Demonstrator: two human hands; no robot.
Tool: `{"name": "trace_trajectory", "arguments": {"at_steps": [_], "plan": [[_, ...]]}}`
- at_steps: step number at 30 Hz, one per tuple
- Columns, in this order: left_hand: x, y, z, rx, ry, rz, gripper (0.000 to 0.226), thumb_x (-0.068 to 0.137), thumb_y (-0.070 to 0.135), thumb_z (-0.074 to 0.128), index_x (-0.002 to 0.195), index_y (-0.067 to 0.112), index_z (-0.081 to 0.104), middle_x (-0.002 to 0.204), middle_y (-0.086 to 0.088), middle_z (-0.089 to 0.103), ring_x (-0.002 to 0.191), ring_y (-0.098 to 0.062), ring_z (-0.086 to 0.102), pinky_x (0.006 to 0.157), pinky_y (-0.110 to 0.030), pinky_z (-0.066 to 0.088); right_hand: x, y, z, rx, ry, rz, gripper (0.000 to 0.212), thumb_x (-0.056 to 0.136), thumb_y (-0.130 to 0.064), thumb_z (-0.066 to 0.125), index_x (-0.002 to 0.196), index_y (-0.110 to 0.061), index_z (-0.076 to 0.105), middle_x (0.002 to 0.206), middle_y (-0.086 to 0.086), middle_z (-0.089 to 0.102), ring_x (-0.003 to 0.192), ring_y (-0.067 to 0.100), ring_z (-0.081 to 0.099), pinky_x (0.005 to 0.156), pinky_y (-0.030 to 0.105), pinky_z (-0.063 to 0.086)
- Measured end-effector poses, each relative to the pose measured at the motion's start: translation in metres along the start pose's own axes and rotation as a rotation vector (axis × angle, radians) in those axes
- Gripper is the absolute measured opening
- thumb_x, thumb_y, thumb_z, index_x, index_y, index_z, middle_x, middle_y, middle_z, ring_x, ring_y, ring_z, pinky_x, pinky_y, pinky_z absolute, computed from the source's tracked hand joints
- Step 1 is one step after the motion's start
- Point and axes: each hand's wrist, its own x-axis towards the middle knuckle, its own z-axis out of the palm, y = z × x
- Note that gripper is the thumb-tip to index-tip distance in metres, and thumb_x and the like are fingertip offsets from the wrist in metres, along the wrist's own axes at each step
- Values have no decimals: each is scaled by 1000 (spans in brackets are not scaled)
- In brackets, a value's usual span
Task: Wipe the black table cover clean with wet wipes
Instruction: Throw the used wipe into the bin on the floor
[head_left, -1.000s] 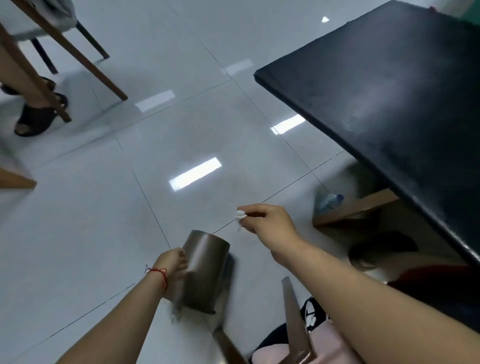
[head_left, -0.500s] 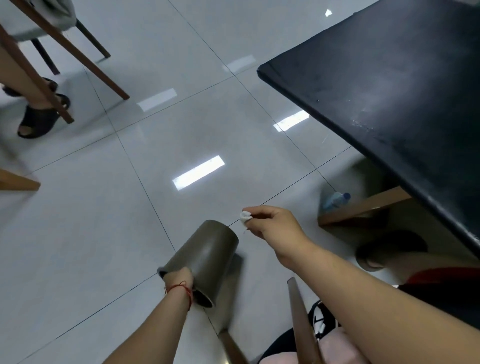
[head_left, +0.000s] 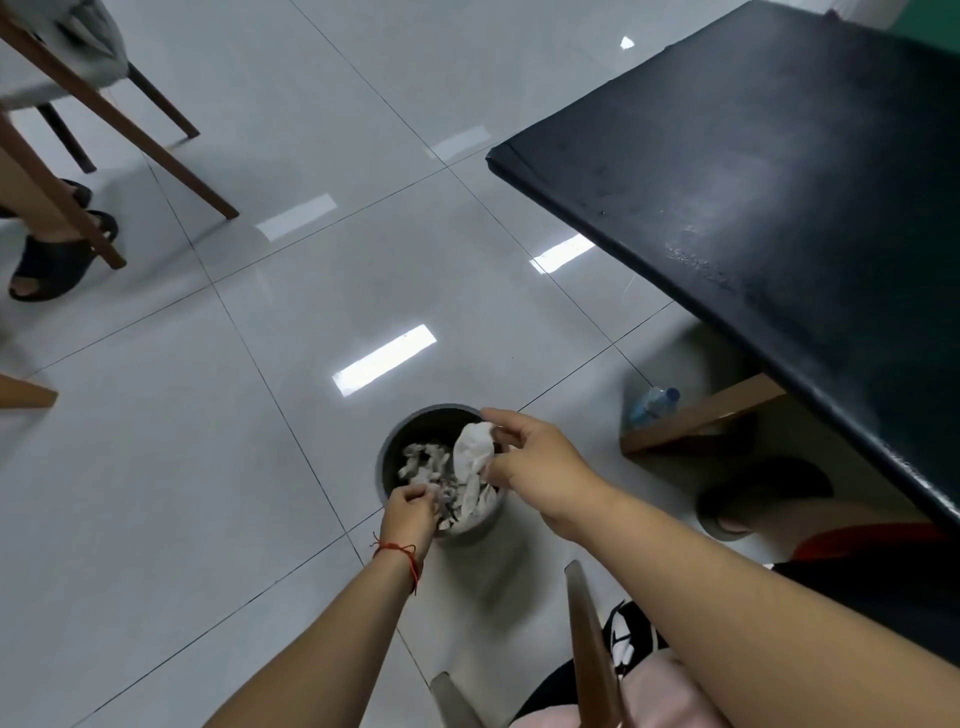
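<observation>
On the floor (head_left: 208, 467) the bin (head_left: 441, 414) now stands upright, left fingers (head_left: 422, 497) gripping its rim, right fingers (head_left: 500, 415) pinching the wipe (head_left: 474, 448) above for disposal.

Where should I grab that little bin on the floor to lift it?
Probably the bin's bare left rim, reaching down from above: it stands upright, open-topped, with crumpled wipes inside. The left hand grips the near rim; the right hand holds a wipe over it.

The floor tiles (head_left: 218, 467) looked glossy, the black table cover (head_left: 779, 182) matt and speckled, the chair legs (head_left: 156, 150) wooden, the wipe (head_left: 472, 452) soft and crumpled
</observation>
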Motion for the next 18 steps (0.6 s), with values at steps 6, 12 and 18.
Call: {"name": "trace_trajectory", "arguments": {"at_steps": [6, 12, 18], "plan": [[-5, 2, -7, 65, -34, -64, 23, 99, 14, 61, 120, 21, 58, 118, -6, 63, 114, -27, 62, 107, -51, 52, -8, -6, -4, -93, 120, 55, 82, 95, 4, 49, 164, -37, 32, 139, -12, 50, 122, 26, 64, 99, 40, 57], [-9, 6, 5, 30, -94, -46, 31, 102, 13, 57, 132, 22, 52, 123, -8, 63, 102, -20, 64, 89, -40, 56, -5, 2, -13, -99, 142, 67, 77, 92, 4, 54, 159, -34, 42, 140, -9, 57, 107, 16, 68, 92, 44, 63], [-5, 10, 13, 98, -108, -49, 47, 88, 13, 63, 134, 24, 59, 126, -9, 66, 112, -28, 65, 103, -48, 55, -6, 0, -18, -35, 158, 73, 77, 94, 6, 51, 160, -34, 42, 139, -9, 56, 113, 17, 65, 95, 43, 62]]}}
